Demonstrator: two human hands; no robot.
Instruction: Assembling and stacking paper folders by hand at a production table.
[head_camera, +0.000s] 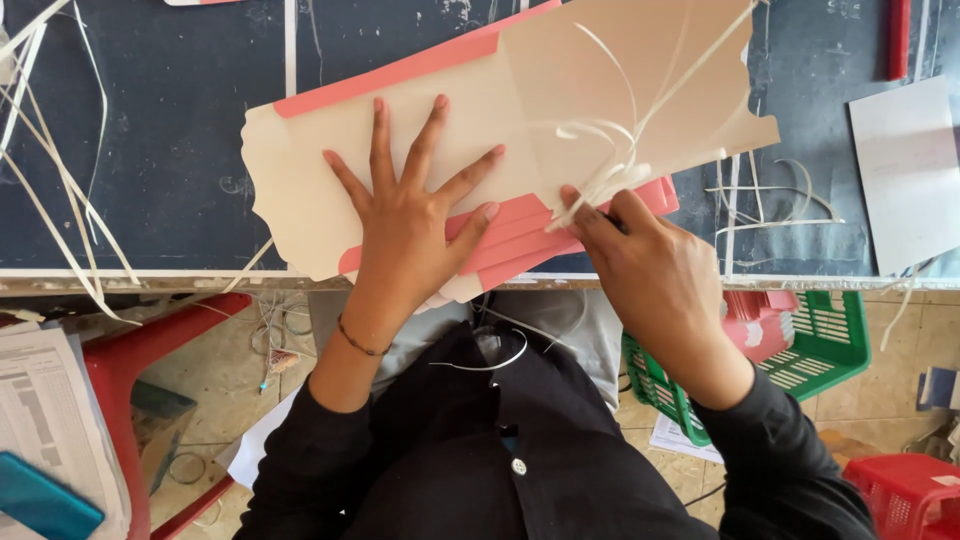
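Head view: your left hand (405, 225) lies spread flat on the beige-and-pink card sheet (520, 90) atop the dark surface (170, 140) (strewn with offcuts); your right hand (650, 270) pinches white paper strips (600, 180). Green basket (830, 345) on tiled floor (225, 370).

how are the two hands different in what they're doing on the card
The left hand lies flat with fingers spread on the beige card sheet; the right hand is closed, pinching a bunch of thin white strips. The left wrist wears a thin bracelet; the right shows none. Both come from black sleeves.
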